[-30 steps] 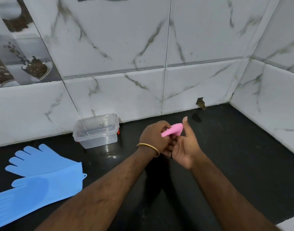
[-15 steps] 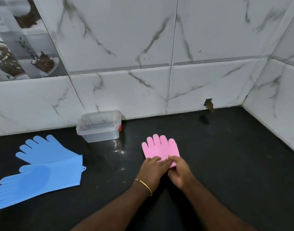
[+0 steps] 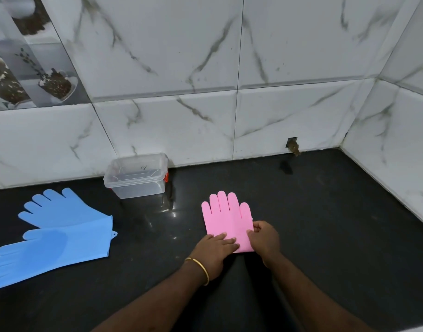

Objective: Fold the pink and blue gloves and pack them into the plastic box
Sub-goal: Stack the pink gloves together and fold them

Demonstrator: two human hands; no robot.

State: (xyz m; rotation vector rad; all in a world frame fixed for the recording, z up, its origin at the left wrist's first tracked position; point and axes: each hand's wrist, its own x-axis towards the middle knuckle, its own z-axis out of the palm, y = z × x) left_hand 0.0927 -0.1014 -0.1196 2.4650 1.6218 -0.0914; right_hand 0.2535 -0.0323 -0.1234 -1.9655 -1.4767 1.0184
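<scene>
I see the pink glove (image 3: 226,219) lying flat on the black counter (image 3: 325,224), right in front of me. Its long way runs from me toward the wall, with the fingers pointing away at the tiles and the cuff end closest to me. Both hands are at that near end. The left hand (image 3: 214,248) lies on the lower left part of the glove with its fingers stretched flat, pressing it down. The right hand (image 3: 265,239) is at the lower right edge, and its fingers are curled and pinching that edge. I think the fold comes next, and it can go away from me, cuff up onto the fingers, or sideways from the pinched right edge over to the left. The plastic box (image 3: 136,178) sits back and to the left, against the wall, well apart from the glove, so the left hand is the closer one to it. Its lid looks to be on, so I guess it must come off before packing. The blue gloves (image 3: 59,233) lie far to the left, one partly over the other, not touching the pink one. There is lots of bare counter to the right and behind the glove.
</scene>
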